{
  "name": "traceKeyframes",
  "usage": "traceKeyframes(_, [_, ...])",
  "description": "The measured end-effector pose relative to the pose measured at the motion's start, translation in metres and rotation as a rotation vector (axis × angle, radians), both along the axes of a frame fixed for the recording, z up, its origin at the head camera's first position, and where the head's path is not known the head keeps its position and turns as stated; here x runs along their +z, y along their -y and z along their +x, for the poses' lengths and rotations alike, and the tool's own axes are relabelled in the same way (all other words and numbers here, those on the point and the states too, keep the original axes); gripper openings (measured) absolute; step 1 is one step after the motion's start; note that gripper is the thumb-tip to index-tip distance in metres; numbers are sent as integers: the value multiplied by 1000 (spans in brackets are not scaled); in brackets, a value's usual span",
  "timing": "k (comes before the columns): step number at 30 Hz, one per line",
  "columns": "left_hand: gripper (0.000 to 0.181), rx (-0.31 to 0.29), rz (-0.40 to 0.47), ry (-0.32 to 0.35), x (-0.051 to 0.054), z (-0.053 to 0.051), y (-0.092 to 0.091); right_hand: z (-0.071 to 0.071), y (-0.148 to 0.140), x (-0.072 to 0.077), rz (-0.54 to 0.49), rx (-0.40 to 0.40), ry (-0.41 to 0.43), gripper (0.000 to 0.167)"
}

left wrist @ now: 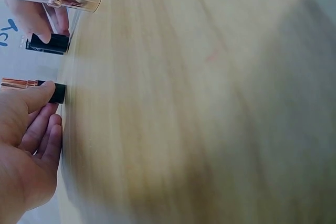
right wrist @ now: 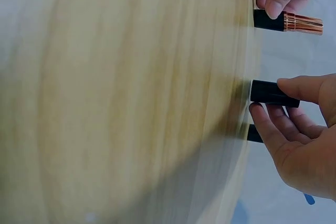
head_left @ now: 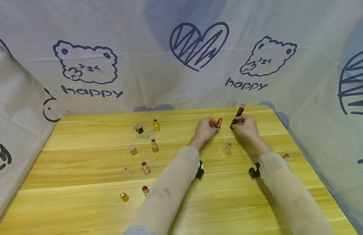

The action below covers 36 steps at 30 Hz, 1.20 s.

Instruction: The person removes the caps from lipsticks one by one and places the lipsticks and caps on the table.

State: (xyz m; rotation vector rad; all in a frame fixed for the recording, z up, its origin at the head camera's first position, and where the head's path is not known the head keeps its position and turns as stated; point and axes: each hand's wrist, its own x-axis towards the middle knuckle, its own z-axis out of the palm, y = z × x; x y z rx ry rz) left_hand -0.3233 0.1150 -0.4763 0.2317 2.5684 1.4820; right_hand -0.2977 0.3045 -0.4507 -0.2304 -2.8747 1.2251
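My left hand [head_left: 205, 129] pinches the black base of an uncapped lipstick [head_left: 219, 122], whose copper-gold inner tube points up. In the left wrist view that black base [left wrist: 59, 93] meets the table, thumb on its side. To the right, my right hand [head_left: 248, 126] holds a black lipstick cap [head_left: 233, 123] between thumb and fingers. The right wrist view has the cap [right wrist: 273, 94] upright at the tabletop, apart from the lipstick [right wrist: 270, 20]. Just behind the right hand stands a dark tube with a clear top [head_left: 240, 109], its lower part hidden.
On the wooden table's left stand several uncapped lipsticks, among them a gold one [head_left: 156, 125] and a rose-gold one [head_left: 154, 146]. Their caps sit beside them, including a black-gold cap [head_left: 139, 129] and a gold cap [head_left: 124, 196]. A clear-capped lipstick [head_left: 227, 148] stands between my arms.
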Motion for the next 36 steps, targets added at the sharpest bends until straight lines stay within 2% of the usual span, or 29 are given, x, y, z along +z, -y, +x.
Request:
traceKeyframes(14, [18,4,8,-8,-1,0,0,1,0,-1,5,21,7,42])
traceKeyframes(21, [20,8,-9,-15,-2,1,0,5,1,2,-49,5,-5,49])
traceKeyframes(26, [31,18,-14,-18,0,4,1,5,2,8,-159,-71,-121,49])
traceKeyframes(30, [44,30,32,-11,2,6,4,0,4,13,-254,-172,-232,45])
traceKeyframes(33, [52,48,80,7,3,9,6,-5,4,15,-316,-260,-272,46])
traceKeyframes(36, [57,73,136,23,3,13,7,-10,2,17,-362,-327,-268,50])
